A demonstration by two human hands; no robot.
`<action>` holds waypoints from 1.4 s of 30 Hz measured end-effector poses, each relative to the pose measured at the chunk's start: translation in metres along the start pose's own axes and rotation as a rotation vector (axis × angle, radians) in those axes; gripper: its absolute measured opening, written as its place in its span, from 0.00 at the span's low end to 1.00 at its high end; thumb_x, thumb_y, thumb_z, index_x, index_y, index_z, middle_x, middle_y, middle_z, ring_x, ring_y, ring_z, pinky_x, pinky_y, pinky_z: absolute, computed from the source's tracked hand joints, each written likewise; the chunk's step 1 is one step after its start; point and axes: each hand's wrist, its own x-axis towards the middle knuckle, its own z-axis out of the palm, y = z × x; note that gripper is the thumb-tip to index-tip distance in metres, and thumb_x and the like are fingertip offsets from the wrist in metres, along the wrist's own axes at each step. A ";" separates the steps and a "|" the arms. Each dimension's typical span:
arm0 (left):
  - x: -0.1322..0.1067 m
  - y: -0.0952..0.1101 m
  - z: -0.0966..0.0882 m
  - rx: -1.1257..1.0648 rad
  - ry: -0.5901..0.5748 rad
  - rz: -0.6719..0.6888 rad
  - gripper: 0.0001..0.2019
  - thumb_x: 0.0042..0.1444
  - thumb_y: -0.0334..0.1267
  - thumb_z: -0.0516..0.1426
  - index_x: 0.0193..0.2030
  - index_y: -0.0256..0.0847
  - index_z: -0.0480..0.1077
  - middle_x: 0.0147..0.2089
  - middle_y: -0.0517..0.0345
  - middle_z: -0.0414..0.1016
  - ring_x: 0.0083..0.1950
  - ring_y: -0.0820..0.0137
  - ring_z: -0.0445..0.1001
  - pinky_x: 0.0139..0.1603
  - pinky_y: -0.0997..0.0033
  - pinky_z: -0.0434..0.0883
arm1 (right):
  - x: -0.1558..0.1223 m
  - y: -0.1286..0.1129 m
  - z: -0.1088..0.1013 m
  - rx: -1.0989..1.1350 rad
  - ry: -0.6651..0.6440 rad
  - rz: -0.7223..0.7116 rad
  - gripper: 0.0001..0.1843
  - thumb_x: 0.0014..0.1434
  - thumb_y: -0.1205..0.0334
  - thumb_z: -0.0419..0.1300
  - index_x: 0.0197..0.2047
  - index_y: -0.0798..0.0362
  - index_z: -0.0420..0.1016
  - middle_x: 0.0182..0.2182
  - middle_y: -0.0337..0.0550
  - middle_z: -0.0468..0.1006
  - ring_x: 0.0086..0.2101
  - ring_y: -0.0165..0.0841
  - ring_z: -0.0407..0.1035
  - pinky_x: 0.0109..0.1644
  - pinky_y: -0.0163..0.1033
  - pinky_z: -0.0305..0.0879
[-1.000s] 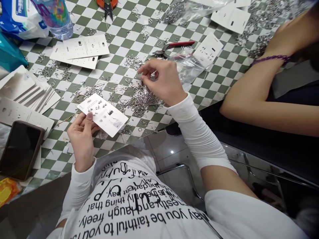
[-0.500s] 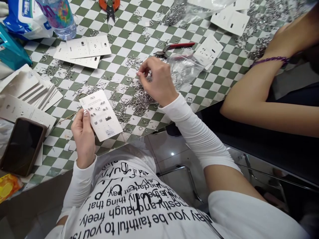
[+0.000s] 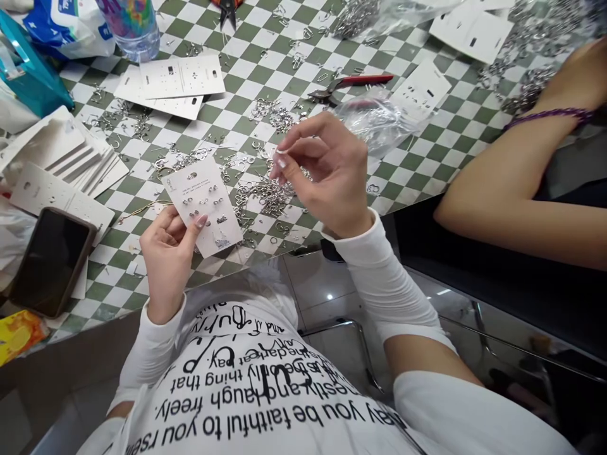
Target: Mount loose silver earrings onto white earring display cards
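Between thumb and fingers, my left hand (image 3: 168, 256) grips a white earring card (image 3: 215, 230), tilted over the near part of the table. Small metal earrings sit on the card in rows, some covered by my thumb. My right hand (image 3: 327, 170) is raised to the right of the card, with its thumb and index finger pinched together. Whatever is in that pinch is too small to make out. Beneath and left of my right hand lies a heap of loose silver earring pieces (image 3: 268, 197).
Red-handled pliers (image 3: 365, 80) and a clear plastic bag (image 3: 377, 123) lie beyond my right hand. Stacked cards (image 3: 71, 148) and a phone (image 3: 52, 262) are at left. A bottle (image 3: 133, 31) stands behind more cards (image 3: 184, 76). Another person's arm (image 3: 512, 158) rests at right.
My right hand has lifted from the loose pieces and turned, its pinch now higher above them. My left thumb has shifted across the card's lower part. The view has shifted slightly.
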 end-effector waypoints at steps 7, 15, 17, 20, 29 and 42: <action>-0.012 0.011 0.011 0.099 0.094 0.129 0.07 0.56 0.34 0.69 0.41 0.40 0.81 0.41 0.54 0.85 0.40 0.66 0.84 0.41 0.73 0.82 | -0.016 -0.029 0.009 0.065 -0.029 -0.124 0.11 0.63 0.67 0.64 0.38 0.45 0.65 0.31 0.36 0.72 0.33 0.30 0.76 0.31 0.37 0.76; -0.024 0.023 0.028 0.194 0.130 0.344 0.07 0.56 0.26 0.66 0.40 0.41 0.80 0.38 0.60 0.84 0.39 0.69 0.83 0.42 0.71 0.83 | -0.027 -0.063 0.026 0.054 -0.015 -0.185 0.14 0.61 0.74 0.64 0.31 0.47 0.67 0.33 0.37 0.81 0.36 0.31 0.79 0.37 0.38 0.80; -0.026 0.025 0.033 0.201 0.156 0.387 0.10 0.58 0.25 0.64 0.41 0.46 0.80 0.38 0.63 0.83 0.39 0.69 0.83 0.42 0.67 0.84 | -0.028 -0.068 0.029 0.061 0.013 -0.240 0.14 0.60 0.77 0.63 0.32 0.48 0.69 0.31 0.36 0.80 0.36 0.32 0.79 0.38 0.39 0.80; -0.029 0.026 0.039 0.234 0.197 0.439 0.13 0.60 0.26 0.62 0.41 0.53 0.80 0.37 0.67 0.82 0.37 0.69 0.82 0.40 0.63 0.84 | -0.031 -0.071 0.031 -0.006 0.048 -0.357 0.13 0.60 0.79 0.61 0.35 0.49 0.70 0.30 0.35 0.79 0.36 0.31 0.78 0.40 0.40 0.79; -0.030 0.022 0.043 0.319 0.200 0.487 0.09 0.62 0.31 0.63 0.44 0.53 0.78 0.41 0.65 0.82 0.42 0.67 0.83 0.44 0.61 0.81 | -0.039 -0.065 0.033 -0.240 0.117 -0.451 0.11 0.64 0.77 0.58 0.40 0.49 0.67 0.32 0.36 0.77 0.34 0.30 0.75 0.39 0.39 0.79; -0.035 0.018 0.041 0.454 0.225 0.570 0.07 0.66 0.38 0.61 0.47 0.55 0.78 0.40 0.66 0.84 0.37 0.68 0.84 0.34 0.63 0.80 | -0.040 -0.079 0.026 -0.268 0.191 -0.402 0.18 0.58 0.78 0.62 0.24 0.49 0.66 0.27 0.33 0.81 0.32 0.31 0.78 0.34 0.37 0.78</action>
